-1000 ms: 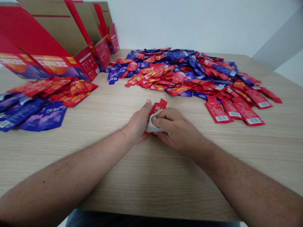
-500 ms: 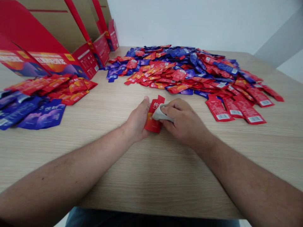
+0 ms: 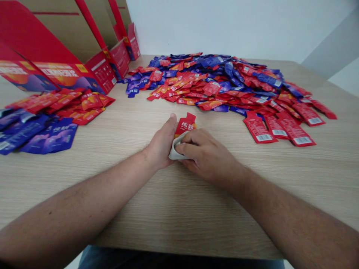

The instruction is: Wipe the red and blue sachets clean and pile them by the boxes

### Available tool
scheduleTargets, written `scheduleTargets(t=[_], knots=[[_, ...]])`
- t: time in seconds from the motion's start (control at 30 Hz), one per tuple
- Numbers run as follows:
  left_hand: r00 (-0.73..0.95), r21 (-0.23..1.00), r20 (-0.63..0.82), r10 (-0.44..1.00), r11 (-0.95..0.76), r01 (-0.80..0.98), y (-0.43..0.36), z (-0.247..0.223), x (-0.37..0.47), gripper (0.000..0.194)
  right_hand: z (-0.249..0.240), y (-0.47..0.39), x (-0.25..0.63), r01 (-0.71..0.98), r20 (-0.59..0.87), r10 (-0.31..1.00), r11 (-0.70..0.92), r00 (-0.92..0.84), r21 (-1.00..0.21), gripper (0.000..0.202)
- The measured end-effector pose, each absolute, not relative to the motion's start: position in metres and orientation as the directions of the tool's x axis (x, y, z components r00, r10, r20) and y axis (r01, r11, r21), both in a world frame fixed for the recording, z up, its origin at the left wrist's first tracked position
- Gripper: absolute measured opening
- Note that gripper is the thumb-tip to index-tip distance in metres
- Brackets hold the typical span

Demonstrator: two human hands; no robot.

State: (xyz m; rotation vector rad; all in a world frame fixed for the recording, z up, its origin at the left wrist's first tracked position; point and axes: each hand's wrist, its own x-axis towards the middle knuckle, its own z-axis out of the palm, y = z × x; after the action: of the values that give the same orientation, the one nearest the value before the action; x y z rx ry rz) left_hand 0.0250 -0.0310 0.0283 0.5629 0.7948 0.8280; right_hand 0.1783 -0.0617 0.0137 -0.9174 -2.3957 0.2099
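Observation:
A red sachet (image 3: 186,123) with white characters and a notched top lies in my left hand (image 3: 163,144), whose thumb points up along its left side; the other fingers are hidden beneath. My right hand (image 3: 206,151) grips a folded grey-white cloth (image 3: 177,147) and presses it over the sachet's lower half, which is covered. Both hands meet above the middle of the table.
A large heap of red and blue sachets (image 3: 207,80) spreads across the back of the wooden table (image 3: 179,213). Several red sachets (image 3: 259,129) lie at its right front. Sorted red and blue sachets (image 3: 53,136) sit at left, before open red cartons (image 3: 95,71). A white wall stands behind.
My right hand has slid the cloth down and left over the sachet, from its middle to its lower end. The left hand and the sachet have barely moved.

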Motion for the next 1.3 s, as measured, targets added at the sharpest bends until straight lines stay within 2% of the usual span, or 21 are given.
scheduleTargets(t=[0.17, 0.33, 0.5, 0.67, 0.83, 1.0, 1.17, 1.3], knots=[[0.409, 0.724, -0.364, 0.837, 0.530, -0.442, -0.032, 0.027, 0.025, 0.059, 0.015, -0.060, 0.180, 0.701, 0.475, 0.761, 0.623, -0.442, -0.346, 0.021], [0.435, 0.736, -0.377, 0.818, 0.550, -0.395, -0.033, 0.025, 0.024, 0.063, 0.015, -0.063, 0.177, 0.573, 0.441, 0.660, 0.749, -0.608, -0.333, 0.018], [0.424, 0.730, -0.353, 0.834, 0.529, -0.433, -0.032, 0.027, 0.025, 0.061, 0.016, -0.063, 0.178, 0.705, 0.464, 0.766, 0.620, -0.445, -0.346, 0.020], [0.450, 0.729, -0.361, 0.817, 0.548, -0.410, -0.033, 0.027, 0.024, 0.065, 0.015, -0.063, 0.178, 0.553, 0.451, 0.646, 0.762, -0.616, -0.337, 0.017], [0.411, 0.714, -0.380, 0.828, 0.546, -0.439, -0.029, 0.025, 0.024, 0.058, 0.014, -0.055, 0.188, 0.664, 0.465, 0.736, 0.662, -0.492, -0.347, 0.022], [0.402, 0.676, -0.415, 0.816, 0.572, -0.464, -0.023, 0.021, 0.022, 0.051, 0.014, -0.054, 0.188, 0.551, 0.409, 0.651, 0.759, -0.640, -0.346, 0.016], [0.387, 0.657, -0.424, 0.819, 0.572, -0.490, -0.019, 0.019, 0.020, 0.048, 0.012, -0.050, 0.192, 0.619, 0.436, 0.708, 0.703, -0.556, -0.352, 0.022], [0.425, 0.620, -0.437, 0.793, 0.607, -0.497, -0.016, 0.016, 0.018, 0.049, 0.011, -0.051, 0.190, 0.525, 0.403, 0.643, 0.765, -0.651, -0.373, 0.015]])
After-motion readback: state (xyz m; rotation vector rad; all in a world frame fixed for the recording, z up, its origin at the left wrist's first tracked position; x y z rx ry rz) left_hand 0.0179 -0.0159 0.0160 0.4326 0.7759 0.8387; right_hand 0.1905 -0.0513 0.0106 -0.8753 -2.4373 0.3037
